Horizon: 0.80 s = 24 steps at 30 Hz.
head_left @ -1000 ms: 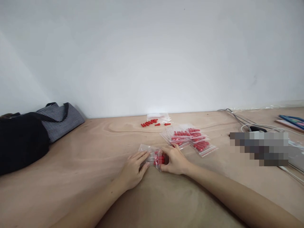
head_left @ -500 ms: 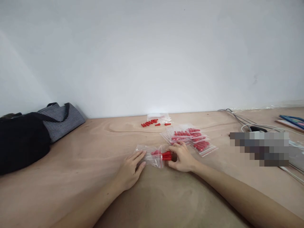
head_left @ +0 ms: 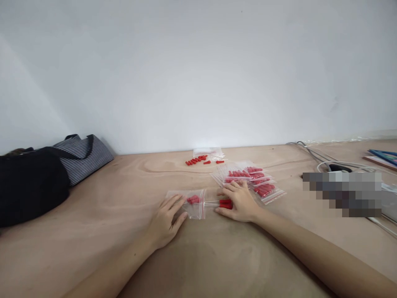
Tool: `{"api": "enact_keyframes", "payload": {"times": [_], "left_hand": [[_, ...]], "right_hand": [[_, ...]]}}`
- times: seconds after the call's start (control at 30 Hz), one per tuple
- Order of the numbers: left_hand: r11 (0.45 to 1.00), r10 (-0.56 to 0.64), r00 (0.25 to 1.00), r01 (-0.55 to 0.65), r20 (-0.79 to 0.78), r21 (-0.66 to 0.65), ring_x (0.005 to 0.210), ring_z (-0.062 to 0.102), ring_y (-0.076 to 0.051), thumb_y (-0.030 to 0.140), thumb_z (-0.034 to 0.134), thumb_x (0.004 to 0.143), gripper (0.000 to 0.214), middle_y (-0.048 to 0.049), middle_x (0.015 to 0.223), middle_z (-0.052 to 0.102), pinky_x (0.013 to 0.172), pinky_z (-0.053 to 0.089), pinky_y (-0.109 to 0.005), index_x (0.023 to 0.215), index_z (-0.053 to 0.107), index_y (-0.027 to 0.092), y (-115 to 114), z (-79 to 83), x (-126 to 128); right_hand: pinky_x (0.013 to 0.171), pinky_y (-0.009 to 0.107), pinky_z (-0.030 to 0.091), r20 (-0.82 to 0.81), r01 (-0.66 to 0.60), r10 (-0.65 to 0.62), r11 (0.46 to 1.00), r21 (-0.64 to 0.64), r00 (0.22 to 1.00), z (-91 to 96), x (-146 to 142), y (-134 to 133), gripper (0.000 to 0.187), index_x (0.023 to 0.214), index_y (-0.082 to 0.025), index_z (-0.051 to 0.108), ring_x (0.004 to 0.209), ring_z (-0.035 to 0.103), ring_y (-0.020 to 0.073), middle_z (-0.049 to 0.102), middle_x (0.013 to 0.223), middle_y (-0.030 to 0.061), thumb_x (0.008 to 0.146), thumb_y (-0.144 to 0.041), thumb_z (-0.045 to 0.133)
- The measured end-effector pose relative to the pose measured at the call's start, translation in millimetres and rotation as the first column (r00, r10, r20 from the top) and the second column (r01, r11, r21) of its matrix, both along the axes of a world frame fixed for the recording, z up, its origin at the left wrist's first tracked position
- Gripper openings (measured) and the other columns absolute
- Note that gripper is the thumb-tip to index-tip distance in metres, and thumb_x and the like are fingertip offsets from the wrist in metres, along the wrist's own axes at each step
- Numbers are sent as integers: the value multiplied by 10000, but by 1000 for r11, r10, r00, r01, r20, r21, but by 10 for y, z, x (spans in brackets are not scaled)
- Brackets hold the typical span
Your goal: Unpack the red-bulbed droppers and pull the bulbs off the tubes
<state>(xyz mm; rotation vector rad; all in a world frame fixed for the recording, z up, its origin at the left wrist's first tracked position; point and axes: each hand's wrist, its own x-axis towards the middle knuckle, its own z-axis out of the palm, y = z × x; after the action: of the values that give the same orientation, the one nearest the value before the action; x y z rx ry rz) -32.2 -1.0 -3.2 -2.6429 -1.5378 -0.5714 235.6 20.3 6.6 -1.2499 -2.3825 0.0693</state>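
My left hand (head_left: 167, 219) lies on the closed end of a clear zip bag (head_left: 197, 212), fingers stretched out and thumb apart. Red rubber bulbs (head_left: 193, 199) show inside the bag. Beyond the bag's red-striped mouth, several thin clear tubes (head_left: 211, 204) run right to more red bulbs (head_left: 225, 203), like droppers. My right hand (head_left: 240, 203) curves round these bulbs, thumb in front and fingers behind; its palm hides part of them. Whether the tube tips lie inside the bag mouth is hard to tell.
Behind my right hand lie filled zip bags (head_left: 263, 190) with red bulbs. Farther back are loose red bulbs (head_left: 194, 160), thin clear tubes (head_left: 217, 157) and a flat clear bag (head_left: 206, 151). A black and striped bag (head_left: 34, 186) stands left; cables (head_left: 313, 155) lie right.
The droppers in my right hand have moved right relative to the zip bag, so their tubes now show outside its mouth. The bag and my left hand have shifted slightly left.
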Motion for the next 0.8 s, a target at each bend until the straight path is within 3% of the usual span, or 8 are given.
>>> {"api": "enact_keyframes", "payload": {"times": [0.13, 0.27, 0.5, 0.8], "left_hand": [[984, -150, 987, 154, 52, -86, 1201, 411, -179, 295, 336, 886, 395, 4, 1330, 426, 996, 362, -362, 1275, 404, 297, 77, -28, 28], [988, -92, 993, 99, 68, -118, 1186, 434, -174, 269, 323, 886, 385, 7, 1323, 435, 995, 368, -364, 1253, 439, 281, 99, -5, -14], [993, -7, 998, 15, 69, -115, 1173, 452, -178, 278, 346, 871, 384, -4, 1309, 450, 989, 374, -370, 1234, 467, 254, 106, 42, -104], [994, -30, 998, 36, 53, -104, 1180, 444, -177, 288, 333, 874, 388, -2, 1310, 450, 992, 373, -362, 1237, 465, 254, 112, 34, -97]], "right_hand": [[789, 353, 230, 47, -70, 72, 996, -58, 996, 31, -121, 63, 250, 895, -236, 611, 842, 512, 183, 629, 875, 22, 757, -422, 517], [781, 328, 266, 112, -8, 18, 996, -86, 994, 28, -110, 73, 164, 813, -213, 627, 819, 545, 171, 633, 841, 29, 766, -308, 502], [585, 272, 368, 194, 312, -283, 939, -143, 939, 36, -175, 92, 217, 751, -179, 644, 741, 594, 210, 640, 799, 93, 778, -256, 443], [627, 284, 432, 183, 375, -351, 919, -119, 918, 37, -574, 433, 263, 933, -128, 618, 799, 597, 218, 584, 936, 140, 789, -138, 398]]}}
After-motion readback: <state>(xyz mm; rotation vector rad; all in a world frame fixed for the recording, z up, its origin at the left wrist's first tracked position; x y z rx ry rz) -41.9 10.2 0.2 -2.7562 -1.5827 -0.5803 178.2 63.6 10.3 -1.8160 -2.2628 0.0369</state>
